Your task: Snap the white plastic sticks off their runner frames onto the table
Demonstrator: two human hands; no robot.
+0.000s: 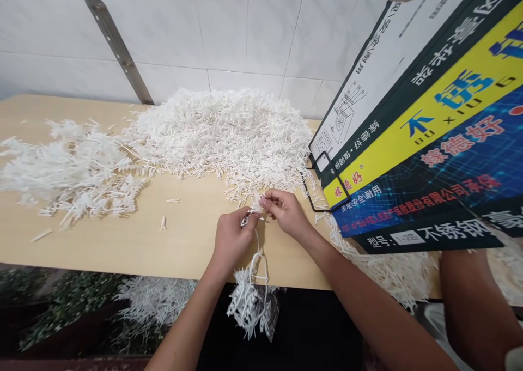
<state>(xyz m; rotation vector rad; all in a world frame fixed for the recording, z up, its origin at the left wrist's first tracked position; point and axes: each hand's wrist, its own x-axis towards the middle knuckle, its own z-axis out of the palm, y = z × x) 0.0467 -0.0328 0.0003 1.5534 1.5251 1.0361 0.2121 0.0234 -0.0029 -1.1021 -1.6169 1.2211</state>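
Near the front edge of the wooden table [183, 235], my left hand [233, 233] is closed on a small bunch of white strands [256, 203]. My right hand [285, 212] pinches the same bunch from the right, its fingertips almost touching the left ones. A white cord drops from between my hands to a hanging cluster of white strands [249, 305] below the table edge. Behind my hands lies a large heap of short white pieces [220, 134].
A smaller white pile [73, 166] lies on the left. A large printed box [408, 120] stands on the right, with a black wire frame [346, 188] at its corner. Another person's arm [474, 300] shows at lower right. A metal bracket [118, 49] leans against the tiled wall.
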